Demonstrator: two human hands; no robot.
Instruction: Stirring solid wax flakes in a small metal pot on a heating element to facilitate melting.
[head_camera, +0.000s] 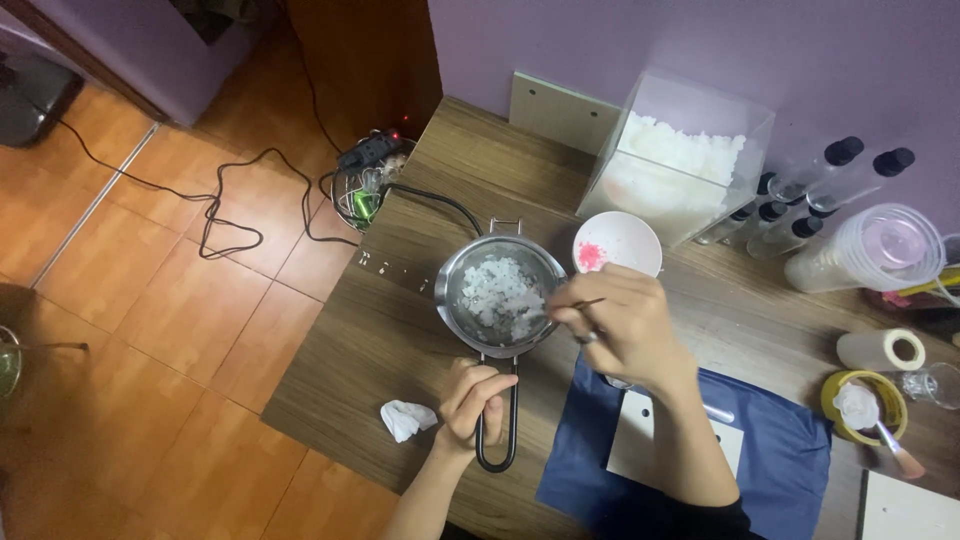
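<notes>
Left hand (478, 400) clamped on the black handle (497, 420) of the steel pot (500, 292), table centre. Right hand (622, 325) — at 3 o'clock of pot — pinches a thin stirrer (560, 307) into white flakes (502, 290). White bowl (617, 243) at 1 o'clock.

The pot (497, 295) sits on the surface (380, 330) in front of me, flakes (502, 292) in it, its handle (497, 432) pointing toward me. My left hand (475, 398) is on the handle; my right hand (622, 325) is just right of the pot. Behind that hand is a bowl (618, 243), and behind the bowl a box (680, 160). A tissue (406, 419) lies left of the handle, a cloth (770, 460) to its right.
</notes>
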